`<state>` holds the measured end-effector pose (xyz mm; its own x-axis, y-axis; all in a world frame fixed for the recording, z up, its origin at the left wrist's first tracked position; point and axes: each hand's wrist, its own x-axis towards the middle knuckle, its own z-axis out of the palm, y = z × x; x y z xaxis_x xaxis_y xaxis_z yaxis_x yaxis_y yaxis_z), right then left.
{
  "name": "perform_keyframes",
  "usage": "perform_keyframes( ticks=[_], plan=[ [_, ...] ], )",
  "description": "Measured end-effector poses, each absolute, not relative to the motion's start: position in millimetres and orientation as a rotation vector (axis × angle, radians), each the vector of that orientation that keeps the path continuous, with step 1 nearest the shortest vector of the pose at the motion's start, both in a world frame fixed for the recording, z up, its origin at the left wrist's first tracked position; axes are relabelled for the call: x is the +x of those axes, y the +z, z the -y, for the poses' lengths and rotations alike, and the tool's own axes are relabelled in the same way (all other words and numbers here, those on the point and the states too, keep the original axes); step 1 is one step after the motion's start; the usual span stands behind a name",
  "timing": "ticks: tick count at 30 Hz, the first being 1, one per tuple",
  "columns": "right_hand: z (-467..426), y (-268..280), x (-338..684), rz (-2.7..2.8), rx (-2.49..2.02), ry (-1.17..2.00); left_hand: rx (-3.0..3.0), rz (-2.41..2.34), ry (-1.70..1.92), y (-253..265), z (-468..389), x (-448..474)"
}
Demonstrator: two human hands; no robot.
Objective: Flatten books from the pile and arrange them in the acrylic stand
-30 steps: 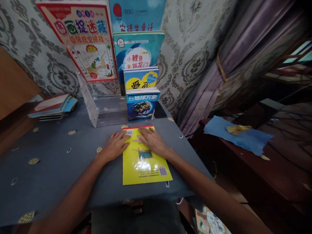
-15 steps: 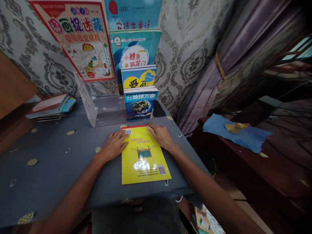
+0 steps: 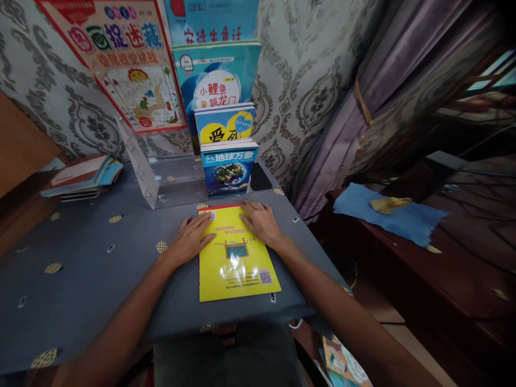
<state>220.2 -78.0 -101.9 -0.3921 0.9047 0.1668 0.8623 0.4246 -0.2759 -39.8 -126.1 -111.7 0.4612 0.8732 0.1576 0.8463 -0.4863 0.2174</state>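
A yellow book [image 3: 242, 269] lies flat on the grey patterned tablecloth [image 3: 133, 279], its back cover with a barcode, a small chalkboard picture and a QR code facing up. My left hand [image 3: 192, 239] rests on its upper left edge, fingers stretched out and the thumb over the cover. My right hand [image 3: 261, 221] lies on the upper right edge with fingers extended. Neither hand grips the book. Just beyond stands a blue book with a globe [image 3: 229, 171] in a clear acrylic rack [image 3: 139, 166].
More upright books, among them a red-bordered book [image 3: 129, 70] and a teal book [image 3: 217, 70], fill the rack. A black phone [image 3: 260, 177] lies right of it. Stacked books [image 3: 80, 177] sit at the left. A blue cloth [image 3: 355, 207] covers part of the dark red furniture [image 3: 387, 252] at right.
My right hand's fingers have shifted slightly inward over the book's top edge, and my left thumb reaches a little further onto the cover. The camera view has moved slightly.
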Motion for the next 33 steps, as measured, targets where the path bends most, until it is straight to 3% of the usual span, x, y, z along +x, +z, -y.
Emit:
perform_keyframes(
  ticks=[20,33],
  plan=[
    [92,-98,209,2.519,-1.601,0.174,2.583,-1.672,0.337,-112,131,-32],
    [89,-104,209,2.497,-1.606,0.208,2.726,-1.338,0.216,-105,166,-25]
  ],
)
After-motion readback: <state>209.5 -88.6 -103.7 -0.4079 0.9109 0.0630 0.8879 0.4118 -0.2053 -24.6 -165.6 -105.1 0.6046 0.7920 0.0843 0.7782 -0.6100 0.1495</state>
